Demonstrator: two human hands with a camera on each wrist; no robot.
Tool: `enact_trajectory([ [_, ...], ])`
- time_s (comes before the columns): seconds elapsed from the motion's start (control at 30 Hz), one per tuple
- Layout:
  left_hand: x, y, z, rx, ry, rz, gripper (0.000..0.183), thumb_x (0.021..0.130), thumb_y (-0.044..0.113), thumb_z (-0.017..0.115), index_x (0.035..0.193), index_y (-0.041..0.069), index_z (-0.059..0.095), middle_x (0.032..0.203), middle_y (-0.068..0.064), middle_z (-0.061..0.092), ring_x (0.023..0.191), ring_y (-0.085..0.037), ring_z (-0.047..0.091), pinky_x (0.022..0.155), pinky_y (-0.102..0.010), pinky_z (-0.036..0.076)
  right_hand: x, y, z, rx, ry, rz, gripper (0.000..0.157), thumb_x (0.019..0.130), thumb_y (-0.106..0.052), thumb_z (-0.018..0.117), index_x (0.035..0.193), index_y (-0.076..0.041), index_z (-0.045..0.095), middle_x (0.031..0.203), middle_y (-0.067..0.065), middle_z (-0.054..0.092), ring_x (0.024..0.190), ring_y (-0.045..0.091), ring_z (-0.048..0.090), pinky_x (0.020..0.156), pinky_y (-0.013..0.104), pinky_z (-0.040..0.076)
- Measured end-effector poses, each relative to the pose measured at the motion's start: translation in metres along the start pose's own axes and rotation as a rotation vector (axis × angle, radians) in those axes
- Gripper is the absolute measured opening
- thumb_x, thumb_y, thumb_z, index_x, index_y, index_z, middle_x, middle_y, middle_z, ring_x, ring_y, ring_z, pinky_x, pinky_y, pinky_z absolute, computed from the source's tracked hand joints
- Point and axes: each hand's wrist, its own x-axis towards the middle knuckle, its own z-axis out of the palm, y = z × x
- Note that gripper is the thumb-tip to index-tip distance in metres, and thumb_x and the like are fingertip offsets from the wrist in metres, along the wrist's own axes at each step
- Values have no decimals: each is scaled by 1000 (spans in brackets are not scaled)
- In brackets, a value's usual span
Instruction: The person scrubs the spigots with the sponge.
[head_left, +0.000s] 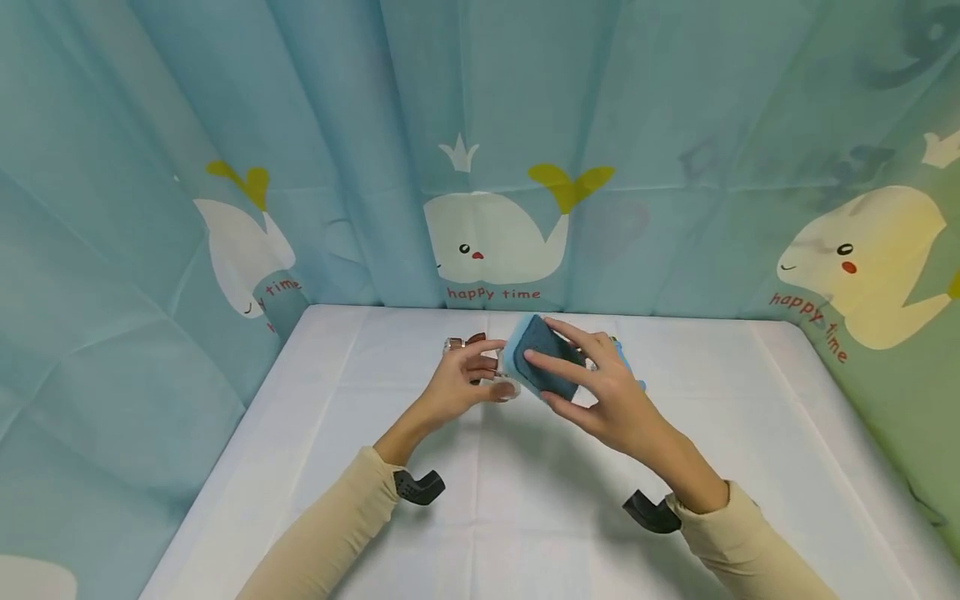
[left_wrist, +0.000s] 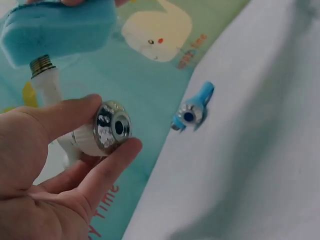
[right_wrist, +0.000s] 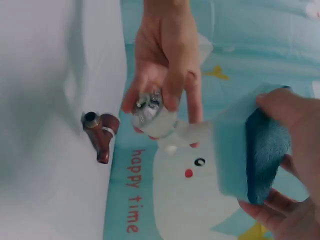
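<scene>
My left hand (head_left: 457, 385) pinches a white tap-like fitting (left_wrist: 48, 86) by its shiny silver round end (left_wrist: 112, 128), thumb on one side and fingers on the other. The fitting's brass threaded end (left_wrist: 42, 65) points at the sponge; whether the two touch I cannot tell. In my right hand (head_left: 618, 396) is a thick sponge (head_left: 546, 362), light blue with a dark blue scouring face, gripped with fingers spread over that face. Both hands are held above the white table, close together.
A brown tap-like fitting (right_wrist: 102, 136) lies on the table behind my left hand. A blue one (left_wrist: 197, 107) lies beyond my right hand. The white table (head_left: 375, 350) ends at a blue-green curtain (head_left: 337, 242) printed with whales.
</scene>
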Motion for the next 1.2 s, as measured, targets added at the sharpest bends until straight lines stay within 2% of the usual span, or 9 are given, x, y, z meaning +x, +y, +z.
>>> enact_trajectory([
  [0.13,-1,2,1,-175,-47,-67,66,84,-7,79,145,0,54,111,-20,71,101,-26,72,83,-51,61,4,2,1,-135,45,-44,61,84,-10,85,140,-25,66,157,17,43,113,39,50,78,48,57],
  [0.23,-1,3,1,-290,-73,-105,66,85,-11,76,146,0,52,110,-20,69,100,-27,71,79,-52,61,3,5,5,-122,130,-49,55,86,-10,83,138,-21,68,155,19,45,110,41,49,76,51,56],
  [0.37,-1,5,1,-315,-105,-116,66,86,-12,75,147,-1,51,114,-22,69,103,-28,71,81,-54,61,1,6,11,-53,138,-79,42,97,-23,73,138,-19,67,155,21,45,110,40,50,78,49,53],
  [0.53,0,5,-1,-28,-83,-43,61,85,0,83,142,5,60,111,-15,72,101,-22,71,88,-51,59,4,13,-1,67,92,44,56,84,-9,84,137,-17,68,153,15,49,119,34,55,83,45,53],
  [0.67,1,7,-4,266,-51,61,60,81,13,89,136,9,66,107,-9,76,99,-21,73,90,-58,55,10,11,-15,87,-120,46,56,86,-12,82,139,-24,67,154,11,48,122,29,51,80,40,52],
  [0.77,1,9,-5,342,-65,70,61,79,13,91,135,9,68,108,-9,76,100,-23,73,91,-60,55,13,9,-22,18,-235,26,50,90,-17,79,138,-28,68,154,11,48,116,28,47,76,37,50],
  [0.9,0,6,-5,380,-104,70,60,79,14,91,134,8,68,110,-7,76,101,-22,72,94,-54,56,13,7,-24,5,-285,47,49,90,-17,79,137,-28,68,153,11,47,116,28,47,76,38,51],
  [1.07,-1,1,-5,265,-113,21,60,80,12,90,135,8,67,106,-9,75,99,-23,72,94,-50,56,9,5,-19,-25,-231,9,53,89,-16,81,139,-28,66,154,12,47,115,31,48,79,42,52],
  [1.2,0,-3,-7,-16,-66,-140,60,84,3,85,139,6,63,109,-13,69,100,-24,71,88,-47,60,7,3,-9,-93,-83,-33,58,85,-12,84,138,-26,67,155,14,46,114,35,50,81,48,53],
])
